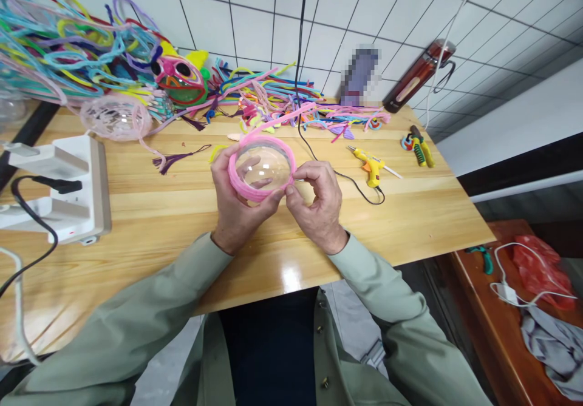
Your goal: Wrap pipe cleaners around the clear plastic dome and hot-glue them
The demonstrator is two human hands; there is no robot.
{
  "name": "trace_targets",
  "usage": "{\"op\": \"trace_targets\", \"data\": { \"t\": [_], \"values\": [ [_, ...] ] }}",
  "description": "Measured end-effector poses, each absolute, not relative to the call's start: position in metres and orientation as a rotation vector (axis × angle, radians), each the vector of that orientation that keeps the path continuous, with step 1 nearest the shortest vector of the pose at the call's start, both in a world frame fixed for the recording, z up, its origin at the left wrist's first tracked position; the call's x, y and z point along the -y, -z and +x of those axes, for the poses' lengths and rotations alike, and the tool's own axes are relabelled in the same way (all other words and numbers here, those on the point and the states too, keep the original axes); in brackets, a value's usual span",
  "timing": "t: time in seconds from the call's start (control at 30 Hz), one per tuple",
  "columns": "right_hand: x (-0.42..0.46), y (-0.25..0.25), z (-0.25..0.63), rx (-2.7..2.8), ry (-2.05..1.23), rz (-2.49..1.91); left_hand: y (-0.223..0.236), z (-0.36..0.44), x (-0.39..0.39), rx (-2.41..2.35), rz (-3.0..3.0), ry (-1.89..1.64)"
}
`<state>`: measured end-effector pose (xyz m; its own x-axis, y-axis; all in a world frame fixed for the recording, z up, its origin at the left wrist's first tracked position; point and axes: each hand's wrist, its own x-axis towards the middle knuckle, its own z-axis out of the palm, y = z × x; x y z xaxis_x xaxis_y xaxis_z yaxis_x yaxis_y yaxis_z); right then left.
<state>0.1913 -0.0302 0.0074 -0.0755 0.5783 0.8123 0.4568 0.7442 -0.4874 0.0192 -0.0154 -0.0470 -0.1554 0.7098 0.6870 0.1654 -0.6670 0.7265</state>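
A tangled heap of fuzzy multicoloured craft stems (91, 54) lies along a white tiled wall (255, 5). Beside it sits a colourful animal face with yellow ears (183, 78); a dark purple tassel (175, 161) lies nearer. At left is a white multi-socket power strip (98, 178) with a black plug (68, 184). A yellow glue gun (374, 169) lies near yellow-and-green-handled pliers (424, 148); a glossy reddish-brown flask (416, 79) stands behind. On a reddish-brown wooden surface (485, 290) are a crumpled red plastic bag (542, 266) and grey cloth (553, 345).
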Motion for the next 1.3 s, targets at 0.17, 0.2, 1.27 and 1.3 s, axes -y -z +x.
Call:
{"op": "trace_targets", "data": {
  "t": [0.17, 0.2, 1.27, 1.3],
  "values": [
    [0.0298, -0.0083, 0.1925, 1.725, -0.11, -0.823, 0.0459, 0.018, 0.016, -1.058, 1.765, -1.851],
    [0.0297, -0.0084, 0.1928, 1.727, -0.111, -0.823, 0.0458, 0.0179, 0.0161, -1.069, 1.766, -1.846],
    [0.0295, -0.0053, 0.1927, 1.705, -0.2, -0.886, 0.0476, 0.0184, 0.0162, -1.108, 1.756, -1.846],
    [0.0295, -0.0054, 0.1925, 1.701, -0.199, -0.881, 0.048, 0.0181, 0.016, -1.105, 1.762, -1.849]
  ]
}}
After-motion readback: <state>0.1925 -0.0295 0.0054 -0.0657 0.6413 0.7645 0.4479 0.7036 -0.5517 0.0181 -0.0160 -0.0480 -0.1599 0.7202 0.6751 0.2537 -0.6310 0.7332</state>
